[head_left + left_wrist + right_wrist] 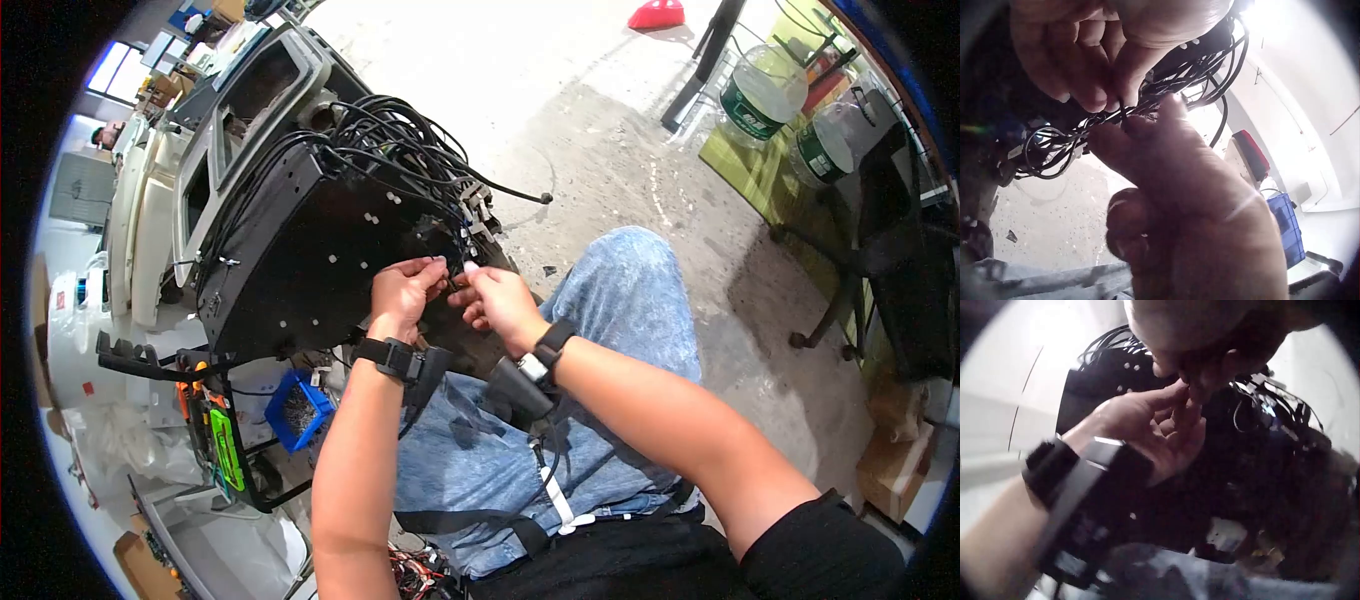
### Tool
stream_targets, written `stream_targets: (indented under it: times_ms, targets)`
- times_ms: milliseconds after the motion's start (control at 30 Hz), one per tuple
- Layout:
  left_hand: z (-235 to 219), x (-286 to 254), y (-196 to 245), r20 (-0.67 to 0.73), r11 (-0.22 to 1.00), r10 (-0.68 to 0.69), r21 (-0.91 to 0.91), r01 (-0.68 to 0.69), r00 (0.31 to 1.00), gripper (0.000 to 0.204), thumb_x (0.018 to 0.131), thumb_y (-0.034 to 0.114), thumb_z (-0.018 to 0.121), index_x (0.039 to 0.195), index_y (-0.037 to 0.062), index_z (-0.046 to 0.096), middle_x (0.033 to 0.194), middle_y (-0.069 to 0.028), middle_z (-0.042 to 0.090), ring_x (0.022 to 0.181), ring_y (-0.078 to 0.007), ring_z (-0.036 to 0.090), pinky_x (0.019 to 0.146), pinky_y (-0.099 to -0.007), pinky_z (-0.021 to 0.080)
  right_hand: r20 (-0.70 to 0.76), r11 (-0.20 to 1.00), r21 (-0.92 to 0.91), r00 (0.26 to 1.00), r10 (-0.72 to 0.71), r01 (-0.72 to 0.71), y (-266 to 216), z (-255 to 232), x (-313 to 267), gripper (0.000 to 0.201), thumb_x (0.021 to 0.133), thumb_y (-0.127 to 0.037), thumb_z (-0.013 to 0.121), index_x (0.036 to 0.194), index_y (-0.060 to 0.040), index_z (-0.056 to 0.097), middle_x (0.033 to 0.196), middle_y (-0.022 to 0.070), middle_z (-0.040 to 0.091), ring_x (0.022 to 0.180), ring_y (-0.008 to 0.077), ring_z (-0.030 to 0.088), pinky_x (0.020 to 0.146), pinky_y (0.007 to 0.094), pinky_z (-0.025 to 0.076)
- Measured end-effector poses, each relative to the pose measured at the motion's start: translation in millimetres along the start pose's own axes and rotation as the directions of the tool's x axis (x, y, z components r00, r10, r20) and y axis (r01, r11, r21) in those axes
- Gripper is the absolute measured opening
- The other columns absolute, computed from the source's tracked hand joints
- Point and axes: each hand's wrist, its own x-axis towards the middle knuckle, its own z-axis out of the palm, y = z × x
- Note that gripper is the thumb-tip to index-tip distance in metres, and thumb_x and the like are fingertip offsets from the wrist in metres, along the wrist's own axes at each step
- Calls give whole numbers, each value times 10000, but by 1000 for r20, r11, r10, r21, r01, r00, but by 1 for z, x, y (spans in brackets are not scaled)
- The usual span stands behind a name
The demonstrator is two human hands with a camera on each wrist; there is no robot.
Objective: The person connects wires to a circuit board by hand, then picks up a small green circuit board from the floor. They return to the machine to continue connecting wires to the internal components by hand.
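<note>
Left hand (pixel 402 293): fingers pinch a thin black wire (pixel 1124 115) against the thumb, so the strand stands clear of the rest.
Right hand (pixel 497 300): fingers curled on the same wire, meeting the left hand tip to tip; both hands grip so the small piece stays steady.
Wire's place: at the lower edge of the cable bundle (pixel 400 140), at 5 o'clock from it, in front of the black housing (pixel 300 250).
Housing: tilted toward the person's knee (pixel 630 290), which puts its cabled side within reach.
Blue bin (pixel 298 408): on the floor at 7 o'clock from the hands, near.
</note>
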Motion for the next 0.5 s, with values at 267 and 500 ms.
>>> stream_targets:
  times_ms: [267,500]
  targets:
    - [0,-1,-2,-29,999,29,17,-29,999,138,760,92,648,831,-20,609,734,-63,614,587,-111,557,556,-237,445,229,884,306,929,292,-353,-1,-1,7,214,886,-244,453,953,-73,563,826,26,602,611,85,509,483,193,415]
    - [4,-2,-3,-48,1000,12,29,-11,999,214,732,129,686,881,-9,618,740,-27,610,612,-76,530,562,-208,418,10,887,-430,983,-183,170,11,2,21,227,790,-219,597,820,5,614,683,94,623,617,222,588,581,336,460]
